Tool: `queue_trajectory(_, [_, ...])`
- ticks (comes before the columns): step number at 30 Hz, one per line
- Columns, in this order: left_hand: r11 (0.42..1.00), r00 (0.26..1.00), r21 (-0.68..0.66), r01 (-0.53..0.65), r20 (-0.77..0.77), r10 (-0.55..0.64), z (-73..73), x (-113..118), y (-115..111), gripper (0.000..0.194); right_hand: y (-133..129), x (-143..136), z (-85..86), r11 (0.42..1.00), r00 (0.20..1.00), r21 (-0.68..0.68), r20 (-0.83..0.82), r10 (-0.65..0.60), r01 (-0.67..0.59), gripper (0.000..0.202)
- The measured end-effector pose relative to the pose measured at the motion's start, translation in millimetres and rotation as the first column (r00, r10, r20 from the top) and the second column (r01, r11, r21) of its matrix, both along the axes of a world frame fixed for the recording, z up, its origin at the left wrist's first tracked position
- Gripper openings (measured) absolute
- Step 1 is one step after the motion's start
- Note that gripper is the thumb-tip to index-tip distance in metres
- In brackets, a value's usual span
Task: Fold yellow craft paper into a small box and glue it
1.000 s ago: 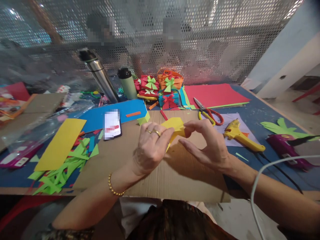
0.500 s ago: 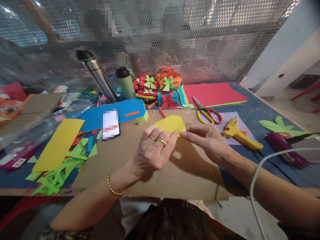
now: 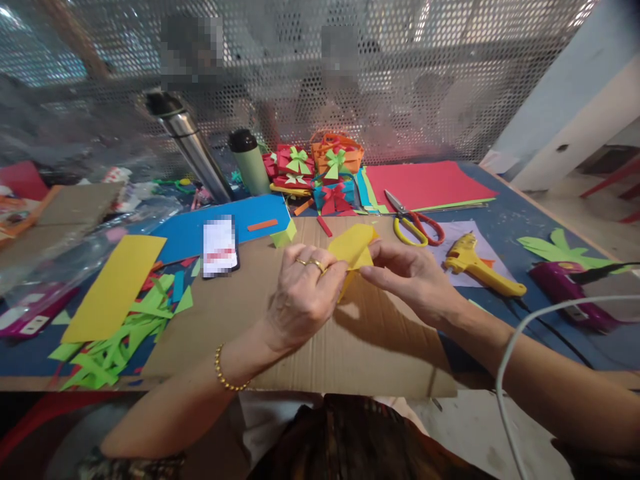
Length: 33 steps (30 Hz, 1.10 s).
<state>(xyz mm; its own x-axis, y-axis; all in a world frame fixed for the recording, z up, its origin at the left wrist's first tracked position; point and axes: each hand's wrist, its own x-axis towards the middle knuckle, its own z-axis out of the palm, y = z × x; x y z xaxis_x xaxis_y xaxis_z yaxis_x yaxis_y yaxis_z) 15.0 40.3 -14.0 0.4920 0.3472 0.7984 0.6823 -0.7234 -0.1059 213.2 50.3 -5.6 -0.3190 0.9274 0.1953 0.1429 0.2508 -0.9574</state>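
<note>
A folded piece of yellow paper (image 3: 353, 245) is held up between both hands, over the brown cardboard (image 3: 300, 360). My left hand (image 3: 307, 293), with rings on it, has its fingers curled and pinches the paper's left and lower side. At the paper's right edge, my right hand (image 3: 417, 277) grips it between thumb and fingers. Part of the paper is hidden behind my fingers.
Scissors (image 3: 417, 228) and a yellow glue gun (image 3: 483, 267) lie to the right, near a white cable (image 3: 505, 373). Left are a phone (image 3: 220, 247), a yellow sheet (image 3: 115, 287) and green strips (image 3: 120, 340). Behind stand a steel flask (image 3: 195, 150) and small paper bags (image 3: 335, 160).
The yellow paper has turned and now shows folded flaps, with part hanging below my fingers. My left hand has shifted slightly left; my right hand has stayed almost in place.
</note>
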Motion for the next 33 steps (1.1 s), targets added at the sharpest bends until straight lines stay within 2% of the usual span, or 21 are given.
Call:
queue_trajectory(4, [1.0,1.0,-0.008,0.003,-0.014,-0.003,-0.3,1.4,-0.6,0.011,-0.4,-1.0,-2.6,0.997,0.999,-0.052,-0.013,-0.05,0.049,0.029])
queue_trajectory(19, [0.998,0.999,-0.049,0.037,0.029,-0.036,-2.6,3.9,-1.4,0.012,-2.4,-7.4,0.0,0.981,0.986,-0.194,-0.154,-0.058,0.027,0.032])
queue_trajectory(28, [0.995,0.999,-0.089,0.037,0.037,-0.034,-5.0,4.4,-0.7,0.017,-0.3,-8.0,-6.4,0.997,0.992,-0.014,-0.094,-0.082,0.081,0.037])
queue_trajectory(33, [0.994,0.998,-0.09,0.061,0.034,-0.059,-3.1,5.0,-0.7,0.015,-0.2,-7.8,-6.9,0.997,0.995,-0.001,-0.063,-0.082,0.082,0.032])
